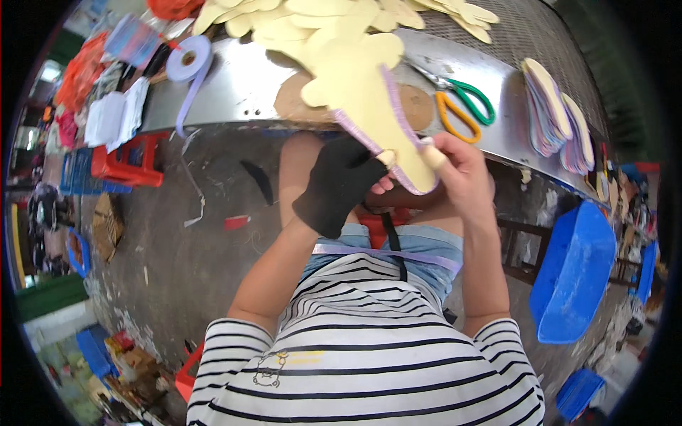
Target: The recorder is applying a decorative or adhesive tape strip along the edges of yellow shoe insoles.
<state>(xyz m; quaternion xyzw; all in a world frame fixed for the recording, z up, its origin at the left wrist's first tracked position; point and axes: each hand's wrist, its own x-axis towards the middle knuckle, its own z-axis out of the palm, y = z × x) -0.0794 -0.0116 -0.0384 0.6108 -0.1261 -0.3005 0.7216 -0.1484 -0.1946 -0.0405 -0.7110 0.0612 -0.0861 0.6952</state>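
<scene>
Between my hands is a pale yellow insole-shaped piece, its rounded end toward me and its far part overlapping similar pieces on the table. A lilac strip runs along its edges and round the near end. My left hand, in a black fingerless glove, pinches the left edge. My bare right hand, with pale covers on fingertips, grips the right edge between thumb and fingers. Scissors with green and orange handles lie on the table beyond my right hand. Another lilac strip crosses my lap.
Pale yellow pieces are heaped at the back of the metal table. A lilac tape roll sits left, with its tail over the edge. Stacked edged pieces stand right, above a blue tub. A red stool is left.
</scene>
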